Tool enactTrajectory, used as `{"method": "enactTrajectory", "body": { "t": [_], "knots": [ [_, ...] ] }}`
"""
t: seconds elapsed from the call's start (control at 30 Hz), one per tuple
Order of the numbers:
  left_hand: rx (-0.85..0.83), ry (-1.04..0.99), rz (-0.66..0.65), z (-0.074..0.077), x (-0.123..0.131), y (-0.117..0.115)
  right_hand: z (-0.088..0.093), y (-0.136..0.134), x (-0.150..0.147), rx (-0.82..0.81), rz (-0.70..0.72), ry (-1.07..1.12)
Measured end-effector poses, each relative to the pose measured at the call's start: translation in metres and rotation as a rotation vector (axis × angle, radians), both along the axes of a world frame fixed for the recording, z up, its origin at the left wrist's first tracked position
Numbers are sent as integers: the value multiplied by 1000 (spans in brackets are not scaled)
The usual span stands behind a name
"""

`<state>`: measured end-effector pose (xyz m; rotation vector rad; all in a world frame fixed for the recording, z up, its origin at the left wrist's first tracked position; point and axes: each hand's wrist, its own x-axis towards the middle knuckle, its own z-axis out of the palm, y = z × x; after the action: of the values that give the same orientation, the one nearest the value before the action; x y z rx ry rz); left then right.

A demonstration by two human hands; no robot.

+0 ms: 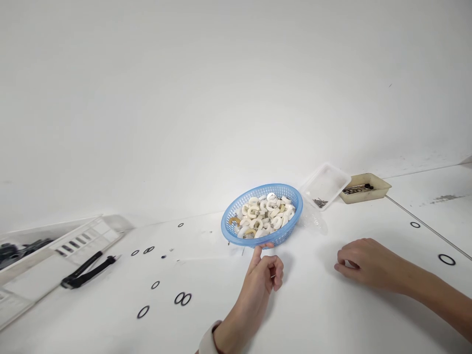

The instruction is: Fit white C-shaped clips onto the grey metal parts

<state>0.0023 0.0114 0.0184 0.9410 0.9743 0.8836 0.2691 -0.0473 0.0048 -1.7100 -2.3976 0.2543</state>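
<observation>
A blue oval plastic basket holds many white and cream C-shaped plastic pieces with small metal parts. My left hand is at the basket's near side, one finger stretched to the underside of its rim, seemingly touching it. The other fingers bend loosely, apart from each other, and I see nothing held. To the right, my right hand rests low over the white table, its fingers curled in toward the thumb. A small gap shows between thumb and fingers, with nothing visible in it.
Behind the basket, a white tray of small metal pins leans against a cream tray of dark parts. Several black rings lie scattered on the table. At left are black-handled pliers and a white rack.
</observation>
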Motion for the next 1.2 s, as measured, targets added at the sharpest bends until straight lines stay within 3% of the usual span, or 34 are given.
{"method": "enactTrajectory", "body": {
  "t": [1.2],
  "knots": [
    [-5, -3, -81, -10, -1, 6, 1, -1, -1, 4, -3, -41]
  ]
}}
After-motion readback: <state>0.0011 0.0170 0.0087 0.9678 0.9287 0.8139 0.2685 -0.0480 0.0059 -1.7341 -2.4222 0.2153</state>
